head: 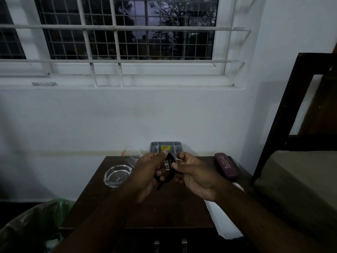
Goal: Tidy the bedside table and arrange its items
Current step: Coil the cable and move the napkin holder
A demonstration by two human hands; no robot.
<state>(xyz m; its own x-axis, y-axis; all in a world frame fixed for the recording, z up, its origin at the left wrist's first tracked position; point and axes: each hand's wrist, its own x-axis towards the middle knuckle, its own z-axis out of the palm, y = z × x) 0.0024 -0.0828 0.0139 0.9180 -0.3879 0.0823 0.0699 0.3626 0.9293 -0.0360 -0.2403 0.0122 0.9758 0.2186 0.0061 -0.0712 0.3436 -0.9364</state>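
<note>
Head camera, looking down: my left hand [149, 172] curls round a black wristwatch with a looped strap [168, 168], thumb on top near the strap's upper edge and fingers wrapped beneath. My right hand [194, 177] meets it from the other side, thumb and forefinger pinching the strap's right edge while the other fingers stay bent underneath. The watch hangs in the air above the dark brown wooden bedside table [145, 207], its loose strap end pointing down towards the tabletop without clearly touching it.

Both forearms reach in from the bottom of the view and converge over the middle of the table, hiding much of its surface.

Left of my hands sits a clear round glass ashtray [117, 175], and just behind it lies a transparent drinking glass with a red label [130, 156], tipped on its side. Behind my hands, against the white wall, stands a grey plastic tray with a yellow sticker [166, 147]. At the table's right edge lies a maroon hard spectacle case with gold lettering [226, 166]. A white cloth [222, 216] drapes off the right side under my right forearm. A dark wooden bed frame [284, 110] stands further right.
</note>
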